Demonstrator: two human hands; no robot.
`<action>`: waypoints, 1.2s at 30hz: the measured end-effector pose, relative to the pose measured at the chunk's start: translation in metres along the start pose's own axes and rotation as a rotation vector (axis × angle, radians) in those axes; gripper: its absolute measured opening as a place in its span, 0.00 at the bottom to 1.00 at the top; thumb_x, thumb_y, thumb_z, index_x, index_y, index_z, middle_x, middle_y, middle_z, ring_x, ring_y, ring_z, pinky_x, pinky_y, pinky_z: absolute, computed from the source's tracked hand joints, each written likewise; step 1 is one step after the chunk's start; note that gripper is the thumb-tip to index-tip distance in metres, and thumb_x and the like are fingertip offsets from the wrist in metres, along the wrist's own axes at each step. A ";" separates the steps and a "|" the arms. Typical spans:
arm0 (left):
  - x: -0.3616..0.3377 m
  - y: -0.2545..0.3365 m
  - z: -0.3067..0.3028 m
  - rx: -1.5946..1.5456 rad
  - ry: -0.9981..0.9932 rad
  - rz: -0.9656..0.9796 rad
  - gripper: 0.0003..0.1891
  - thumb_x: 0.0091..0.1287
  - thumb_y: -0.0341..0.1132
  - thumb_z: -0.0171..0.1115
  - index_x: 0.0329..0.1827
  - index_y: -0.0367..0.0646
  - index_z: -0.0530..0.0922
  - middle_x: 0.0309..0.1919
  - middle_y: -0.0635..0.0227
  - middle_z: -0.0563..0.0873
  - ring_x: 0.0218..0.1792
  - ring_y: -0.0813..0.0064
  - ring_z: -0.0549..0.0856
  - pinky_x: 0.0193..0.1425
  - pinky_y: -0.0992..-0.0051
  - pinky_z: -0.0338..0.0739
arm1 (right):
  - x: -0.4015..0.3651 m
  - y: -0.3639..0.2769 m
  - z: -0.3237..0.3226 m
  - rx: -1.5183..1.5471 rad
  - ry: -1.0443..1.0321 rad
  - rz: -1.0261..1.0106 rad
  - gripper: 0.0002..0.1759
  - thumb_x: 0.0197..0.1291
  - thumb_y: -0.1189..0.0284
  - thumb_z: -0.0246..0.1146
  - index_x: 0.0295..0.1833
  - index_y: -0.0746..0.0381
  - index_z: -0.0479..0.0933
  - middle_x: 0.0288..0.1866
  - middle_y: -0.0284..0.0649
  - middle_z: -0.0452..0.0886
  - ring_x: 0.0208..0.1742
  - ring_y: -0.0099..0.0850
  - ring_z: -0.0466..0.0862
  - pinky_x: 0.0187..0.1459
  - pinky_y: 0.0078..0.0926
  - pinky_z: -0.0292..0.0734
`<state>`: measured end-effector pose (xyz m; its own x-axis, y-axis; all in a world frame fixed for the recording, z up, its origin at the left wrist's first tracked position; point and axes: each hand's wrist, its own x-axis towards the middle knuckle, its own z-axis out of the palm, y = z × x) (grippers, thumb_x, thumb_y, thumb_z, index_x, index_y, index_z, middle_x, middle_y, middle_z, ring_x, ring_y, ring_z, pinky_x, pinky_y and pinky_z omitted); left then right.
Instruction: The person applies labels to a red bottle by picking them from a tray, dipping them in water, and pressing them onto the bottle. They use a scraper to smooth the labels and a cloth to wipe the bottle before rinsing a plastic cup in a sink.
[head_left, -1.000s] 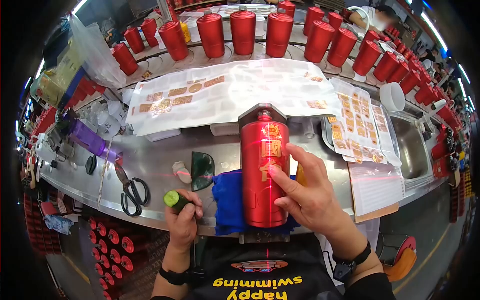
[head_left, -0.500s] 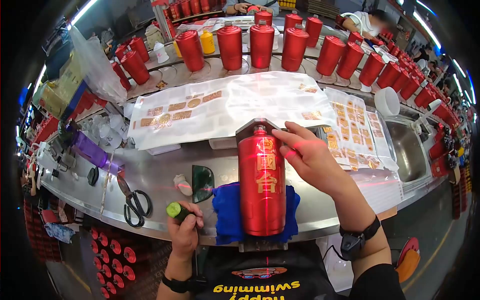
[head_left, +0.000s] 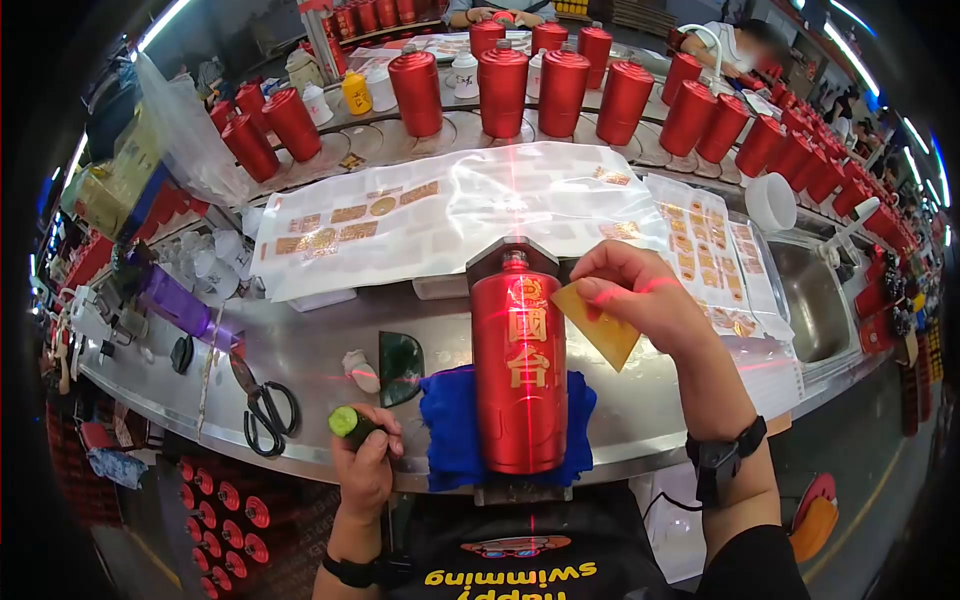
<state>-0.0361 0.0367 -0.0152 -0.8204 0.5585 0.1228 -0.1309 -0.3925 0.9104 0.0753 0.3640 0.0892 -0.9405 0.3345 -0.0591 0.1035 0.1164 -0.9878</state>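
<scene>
Steel bench [head_left: 310, 345] space is backed by rows of red canisters [head_left: 500, 85], with a gold-lettered red bottle [head_left: 518, 380] laid lengthwise on a blue cloth [head_left: 450, 420]. A yellow card [head_left: 600, 325] is pinched in the right hand [head_left: 640, 295] just beside the bottle's upper end, and a green-capped tool [head_left: 345, 422] is gripped in the left hand [head_left: 368, 465].

The bottle [head_left: 518, 370] bears two large gold characters, one above the other: 國台. Just below the bottle, the apron [head_left: 455, 560] carries yellow words, "happy swimming", seen upside down. Print on the gold stickers [head_left: 345, 213] behind the bottle is too small to read.
</scene>
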 end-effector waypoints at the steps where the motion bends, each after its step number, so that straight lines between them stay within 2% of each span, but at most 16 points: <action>1: 0.000 0.000 0.000 0.000 0.000 0.001 0.15 0.64 0.36 0.63 0.47 0.41 0.68 0.35 0.62 0.78 0.28 0.77 0.76 0.32 0.79 0.70 | 0.004 0.000 0.000 -0.003 -0.004 -0.007 0.09 0.61 0.72 0.63 0.45 0.64 0.76 0.37 0.34 0.81 0.38 0.19 0.80 0.40 0.18 0.74; 5: -0.001 0.000 -0.002 -0.052 -0.015 -0.023 0.14 0.63 0.32 0.64 0.47 0.41 0.69 0.36 0.62 0.78 0.30 0.76 0.77 0.34 0.79 0.71 | 0.013 -0.008 0.004 -0.027 -0.035 -0.021 0.09 0.61 0.71 0.64 0.44 0.64 0.77 0.39 0.33 0.81 0.42 0.18 0.79 0.44 0.18 0.74; 14: -0.001 0.001 -0.004 -0.060 -0.023 -0.027 0.14 0.63 0.31 0.63 0.47 0.41 0.69 0.36 0.62 0.78 0.30 0.77 0.76 0.35 0.80 0.71 | 0.013 -0.013 -0.004 -0.053 -0.011 0.020 0.10 0.58 0.72 0.68 0.44 0.63 0.78 0.38 0.32 0.83 0.41 0.18 0.81 0.44 0.17 0.76; 18: -0.001 0.001 -0.002 -0.061 -0.017 -0.034 0.13 0.63 0.31 0.63 0.47 0.41 0.69 0.36 0.62 0.78 0.30 0.77 0.77 0.35 0.80 0.71 | 0.007 -0.006 -0.009 -0.018 -0.104 0.064 0.11 0.58 0.70 0.67 0.45 0.64 0.78 0.40 0.35 0.84 0.44 0.20 0.82 0.48 0.20 0.76; 21: 0.000 0.001 -0.002 -0.052 -0.021 -0.025 0.13 0.63 0.31 0.63 0.47 0.41 0.70 0.36 0.62 0.78 0.30 0.77 0.77 0.34 0.80 0.71 | 0.009 -0.008 -0.001 0.016 -0.098 0.033 0.10 0.59 0.73 0.67 0.44 0.64 0.78 0.39 0.33 0.83 0.41 0.18 0.81 0.45 0.17 0.76; 30: 0.000 0.000 -0.002 -0.054 -0.012 -0.025 0.13 0.63 0.31 0.63 0.46 0.40 0.70 0.36 0.62 0.79 0.29 0.78 0.77 0.34 0.80 0.71 | 0.021 -0.017 0.010 0.012 -0.059 0.019 0.10 0.59 0.72 0.67 0.44 0.65 0.77 0.39 0.34 0.83 0.42 0.19 0.82 0.46 0.17 0.76; 33: 0.001 0.001 -0.002 -0.048 -0.022 -0.025 0.12 0.63 0.31 0.63 0.45 0.40 0.71 0.36 0.62 0.79 0.29 0.78 0.77 0.34 0.80 0.71 | 0.023 -0.022 0.010 0.001 -0.090 0.077 0.11 0.59 0.71 0.68 0.43 0.64 0.77 0.39 0.34 0.83 0.42 0.19 0.82 0.47 0.17 0.76; 36: 0.000 0.001 -0.002 -0.050 -0.017 -0.019 0.12 0.63 0.32 0.64 0.45 0.40 0.71 0.36 0.62 0.79 0.29 0.78 0.77 0.33 0.80 0.70 | 0.025 -0.023 0.007 -0.103 -0.104 0.072 0.12 0.59 0.70 0.69 0.43 0.64 0.77 0.38 0.34 0.84 0.42 0.19 0.82 0.46 0.17 0.76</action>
<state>-0.0375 0.0354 -0.0153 -0.8079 0.5784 0.1131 -0.1740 -0.4175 0.8919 0.0470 0.3632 0.1095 -0.9572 0.2478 -0.1495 0.1998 0.1922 -0.9608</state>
